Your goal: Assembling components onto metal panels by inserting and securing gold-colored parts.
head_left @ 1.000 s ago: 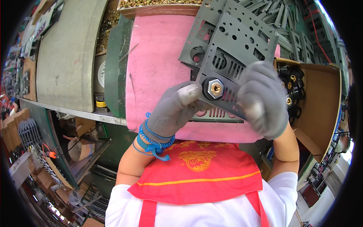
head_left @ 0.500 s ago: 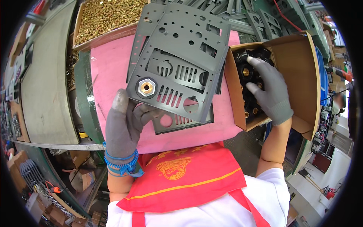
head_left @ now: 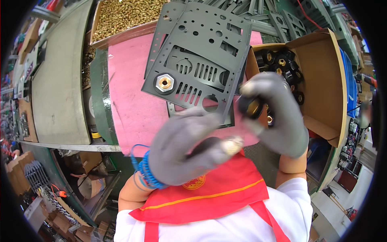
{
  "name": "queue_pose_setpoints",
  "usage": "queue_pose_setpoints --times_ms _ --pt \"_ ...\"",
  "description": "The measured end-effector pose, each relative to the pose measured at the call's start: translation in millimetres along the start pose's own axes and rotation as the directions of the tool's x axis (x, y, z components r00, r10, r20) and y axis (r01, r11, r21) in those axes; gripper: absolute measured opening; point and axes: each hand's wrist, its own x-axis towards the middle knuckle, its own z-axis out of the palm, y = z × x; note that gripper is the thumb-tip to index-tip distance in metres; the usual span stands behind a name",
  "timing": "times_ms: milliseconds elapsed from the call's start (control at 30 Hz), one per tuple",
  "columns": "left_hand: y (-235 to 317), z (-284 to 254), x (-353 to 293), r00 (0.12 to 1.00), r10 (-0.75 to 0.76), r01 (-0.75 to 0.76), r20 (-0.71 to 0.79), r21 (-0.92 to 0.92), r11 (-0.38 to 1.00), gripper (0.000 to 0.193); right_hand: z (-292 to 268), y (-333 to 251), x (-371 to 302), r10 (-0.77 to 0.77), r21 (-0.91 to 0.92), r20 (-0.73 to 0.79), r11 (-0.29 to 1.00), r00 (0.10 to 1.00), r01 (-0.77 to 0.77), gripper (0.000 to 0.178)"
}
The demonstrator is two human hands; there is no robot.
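Note:
My right hand (head_left: 278,115), in a grey glove, grips a black knob-like fitting (head_left: 250,105) with a brass centre, just left of the cardboard box (head_left: 322,80). More such black fittings (head_left: 282,62) lie inside that box. Turned toward the right hand, my gloved left hand (head_left: 189,145) holds nothing, its thumb apart from the fingers; motion blurs both. Beyond it lie stacked grey metal plates (head_left: 201,44) with slots and round holes. A silver hex nut with a brass core (head_left: 165,83) sits at the top plate's near-left corner.
Under the plates spreads a pink sheet (head_left: 129,101). A box of small brass parts (head_left: 125,20) stands at the far left. Grey metal strips (head_left: 262,24) are piled at the back. A flat grey panel (head_left: 60,80) fills the left side.
My right hand has come out of the box with a black fitting and moved left. My left hand has let go of the top plate's corner and swung right, toward me.

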Motion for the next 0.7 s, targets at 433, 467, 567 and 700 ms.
queue_pose_setpoints --times_ms 433,467,567,700 --pt "-10 14 -29 0.768 -0.637 0.311 0.072 -0.911 0.272 0.029 42 -26 0 0.014 0.201 -0.118 0.98 0.993 0.01 0.042" --pt "-14 12 -37 0.757 -0.628 0.38 0.182 -0.904 0.195 0.028 43 -25 6 -0.116 0.201 -0.137 0.969 0.984 0.142 0.04" --pt "-13 17 -37 0.726 -0.625 0.231 0.288 -0.958 -0.172 0.026 43 -17 15 -0.462 0.074 -0.05 0.882 0.885 0.465 0.027" --pt "-23 29 -41 0.726 -0.524 0.268 0.446 -0.885 -0.381 0.025 49 -20 15 -0.552 0.483 0.057 0.744 0.832 0.461 0.02"
